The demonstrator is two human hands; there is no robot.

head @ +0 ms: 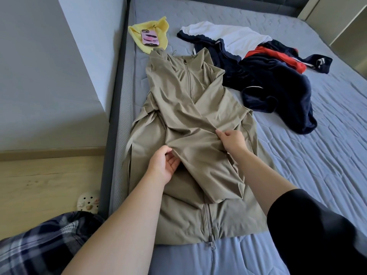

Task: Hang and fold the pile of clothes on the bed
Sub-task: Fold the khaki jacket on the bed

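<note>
The bed [297,155], covered in a blue-grey quilted sheet, is filling most of the view. A wooden floor [39,185] is showing along its left side.

A khaki jacket [190,108] is lying flat and lengthwise on the near left part of the bed. Its collar is pointing toward the far end and its hem is lying nearest the person. Its zip [208,217] is running up the centre and is closed at the hem end. A length of the fabric is lying diagonally across the jacket front.

The pile of clothes [268,76], made up of navy, white and red garments, is resting in a loose heap on the bed. It is lying to the right of the jacket's upper half and touching it near the collar.

The left hand [164,165] is gripping the lower edge of the folded fabric, with the thumb on top and the fingers underneath. The right hand [232,139] is pinching a crease of the same fabric between thumb and fingertips, just right of the jacket's centre.

A yellow cloth [156,26] is lying beyond the collar, near the bed's left edge. A perforated slipper [88,201] is sitting on the floor against the bed frame. A phone [150,37] in a pink case is resting on the yellow cloth.
</note>
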